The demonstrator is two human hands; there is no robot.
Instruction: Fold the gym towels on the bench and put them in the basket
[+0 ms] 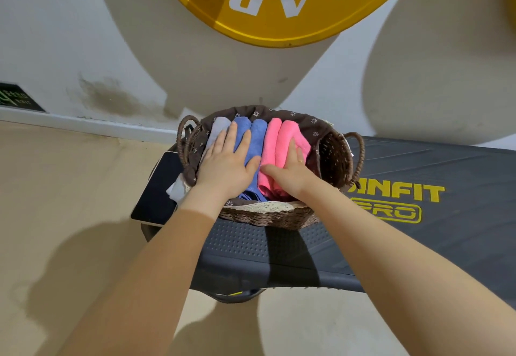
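I see the left hand (pixel 227 160) lying flat, fingers straight, on the folded blue towel (pixel 258 135) in the brown woven basket (pixel 268 216). The right hand (pixel 290 170) presses flat, fingers relaxed, on the folded pink towel (pixel 282 135) beside it.

- One woven basket (pixel 268 216) is counted, with two loop handles, one at each end.
- One bench (pixel 418 244) is seen under it.
- Folded towels are counted standing in the basket: one pale grey towel (pixel 219 129), two blue folds (pixel 257 135) and two pink folds (pixel 282 140); whether each pair of folds is one towel or two cannot be told.
- Two hands are counted: the left hand (pixel 226 163) and the right hand (pixel 293 171).
- One dark tablet-like slab (pixel 159 188) is counted beside the basket.
- One yellow weight plate (pixel 279 1) is counted on the wall.
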